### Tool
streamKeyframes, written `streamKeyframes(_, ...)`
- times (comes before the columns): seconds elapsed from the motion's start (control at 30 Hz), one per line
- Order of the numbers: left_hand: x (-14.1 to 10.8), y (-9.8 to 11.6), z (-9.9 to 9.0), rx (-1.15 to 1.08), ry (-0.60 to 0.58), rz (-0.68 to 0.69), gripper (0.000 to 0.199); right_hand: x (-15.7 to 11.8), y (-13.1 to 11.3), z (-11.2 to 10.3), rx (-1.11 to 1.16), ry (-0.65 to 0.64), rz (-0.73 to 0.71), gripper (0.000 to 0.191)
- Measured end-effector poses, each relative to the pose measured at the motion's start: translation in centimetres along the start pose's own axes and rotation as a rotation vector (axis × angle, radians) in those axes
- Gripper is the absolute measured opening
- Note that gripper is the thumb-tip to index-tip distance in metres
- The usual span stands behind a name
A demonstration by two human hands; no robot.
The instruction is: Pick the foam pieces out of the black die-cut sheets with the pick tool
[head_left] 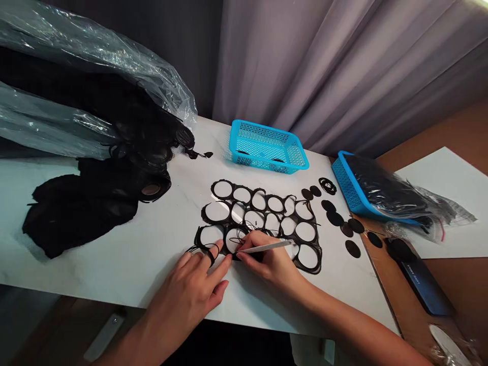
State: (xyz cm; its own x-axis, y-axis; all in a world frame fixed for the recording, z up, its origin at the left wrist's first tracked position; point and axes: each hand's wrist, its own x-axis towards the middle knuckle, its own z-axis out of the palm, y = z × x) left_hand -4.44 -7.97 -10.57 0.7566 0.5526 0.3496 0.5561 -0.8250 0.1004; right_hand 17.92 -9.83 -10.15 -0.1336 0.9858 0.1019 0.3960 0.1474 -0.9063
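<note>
A black sheet with rows of round holes (271, 203) lies on the white table, and the white top shows through the holes. My left hand (192, 279) rests at the sheet's lower left corner, fingers spread and fingertips on its edge, with a black loop around one finger. Pinched in my right hand (267, 256) is a slim pale tool (269, 246), its tip at the lower edge of the sheet near my left fingertips. Thin black strands curl around the tip. Part of the sheet is hidden under my right hand.
A blue basket (267, 165) stands behind the sheet. Black discs (335, 218) lie to the right, beside another blue basket (345, 185) with bagged black material. Crumpled black material (87, 203) and clear plastic (163, 76) are at left. A dark box (427, 287) lies at far right.
</note>
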Motion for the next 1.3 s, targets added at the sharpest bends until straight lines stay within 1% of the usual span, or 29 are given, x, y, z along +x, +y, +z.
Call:
streamKeyframes(0.07, 0.0, 0.0, 0.1, -0.001, -0.005, 0.006, 0.036, -0.1, 0.2, 0.2, -0.052, 0.003, -0.024, 0.012)
streamKeyframes(0.13, 0.0, -0.1, 0.1, 0.001, -0.007, 0.014, 0.035, -0.4, 0.2, 0.7, -0.163, 0.014, -0.078, 0.012)
streamKeyframes(0.17, 0.0, -0.1, 0.1, -0.001, -0.007, 0.016, 0.034, -0.7, 0.1, 1.0, -0.245, 0.002, -0.138, 0.012)
streamKeyframes(0.27, 0.1, -0.2, 0.0, -0.016, 0.006, 0.025, 0.031, -1.2, -0.4, 1.4, -0.551, -0.079, -0.383, 0.013)
streamKeyframes(0.3, 0.1, -0.2, -0.1, -0.024, 0.012, 0.027, 0.031, -1.0, -0.6, 1.1, -0.625, -0.103, -0.452, 0.015)
streamKeyframes(0.33, 0.2, -0.2, -0.1, -0.031, 0.017, 0.028, 0.031, -0.6, -0.8, 0.4, -0.664, -0.107, -0.486, 0.017)
streamKeyframes(0.37, 0.2, -0.2, -0.2, -0.037, 0.017, 0.028, 0.031, 0.0, -0.7, -0.8, -0.671, -0.065, -0.48, 0.019)
streamKeyframes(0.4, 0.3, -0.2, -0.2, -0.043, 0.015, 0.029, 0.031, 1.0, -0.5, -2.3, -0.643, -0.003, -0.445, 0.021)
streamKeyframes(0.43, 0.4, -0.2, -0.3, -0.049, 0.014, 0.031, 0.032, 2.0, -0.1, -4.1, -0.613, 0.131, -0.371, 0.022)
streamKeyframes(0.47, 0.4, -0.2, -0.3, -0.052, 0.016, 0.032, 0.032, 3.2, 0.4, -6.2, -0.61, 0.345, -0.282, 0.02)
streamKeyframes(0.5, 0.5, -0.3, -0.3, -0.054, 0.017, 0.033, 0.032, 4.3, 1.1, -8.2, -0.64, 0.548, -0.194, 0.015)
streamKeyframes(0.53, 0.5, -0.3, -0.3, -0.05, 0.021, 0.037, 0.032, 5.2, 1.9, -10.1, -0.664, 0.635, -0.095, 0.01)
streamKeyframes(0.57, 0.5, -0.3, -0.4, -0.042, 0.03, 0.042, 0.032, 5.9, 2.7, -11.7, -0.665, 0.705, -0.028, 0.011)
streamKeyframes(0.6, 0.5, -0.4, -0.4, -0.036, 0.038, 0.048, 0.033, 6.4, 3.4, -12.9, -0.656, 0.741, 0.015, 0.013)
streamKeyframes(0.63, 0.5, -0.4, -0.5, -0.035, 0.042, 0.053, 0.033, 6.5, 4.0, -13.7, -0.586, 0.718, 0.068, 0.016)
streamKeyframes(0.67, 0.4, -0.5, -0.7, -0.045, 0.045, 0.056, 0.033, 6.5, 4.4, -14.0, -0.464, 0.68, 0.116, 0.02)
streamKeyframes(0.7, 0.4, -0.6, -0.8, -0.068, 0.049, 0.056, 0.032, 6.2, 4.7, -14.0, -0.29, 0.623, 0.166, 0.024)
streamKeyframes(0.8, 1.0, -1.0, -1.5, -0.165, 0.068, 0.038, 0.022, 4.9, 4.6, -12.7, 0.326, 0.463, 0.318, 0.034)
streamKeyframes(0.83, 1.5, -1.2, -1.8, -0.178, 0.089, 0.035, 0.02, 4.6, 4.4, -12.2, 0.488, 0.435, 0.364, 0.036)
streamKeyframes(0.9, 2.9, -1.4, -2.1, -0.153, 0.117, 0.051, 0.021, 4.2, 3.8, -11.4, 0.707, 0.414, 0.449, 0.036)
streamKeyframes(0.93, 3.7, -1.5, -2.2, -0.126, 0.111, 0.07, 0.023, 4.1, 3.6, -11.2, 0.78, 0.421, 0.479, 0.035)
streamKeyframes(1.0, 5.3, -1.5, -1.9, -0.07, 0.052, 0.112, 0.031, 4.2, 3.4, -10.9, 0.886, 0.456, 0.498, 0.031)
streamKeyframes(1.07, 6.4, -1.6, -1.2, -0.007, -0.019, 0.124, 0.036, 4.3, 3.4, -10.8, 0.97, 0.49, 0.496, 0.025)
streamKeyframes(1.1, 6.7, -1.7, -0.9, 0.027, -0.035, 0.117, 0.037, 4.4, 3.5, -10.8, 1.014, 0.505, 0.496, 0.021)
streamKeyframes(1.2, 6.5, -2.3, 0.1, 0.122, -0.04, 0.093, 0.044, 4.3, 3.6, -11.1, 1.139, 0.569, 0.518, 0.011)
streamKeyframes(1.3, 5.5, -3.6, 0.2, 0.187, -0.065, 0.081, 0.055, 4.2, 3.4, -11.6, 1.229, 0.614, 0.575, 0.008)
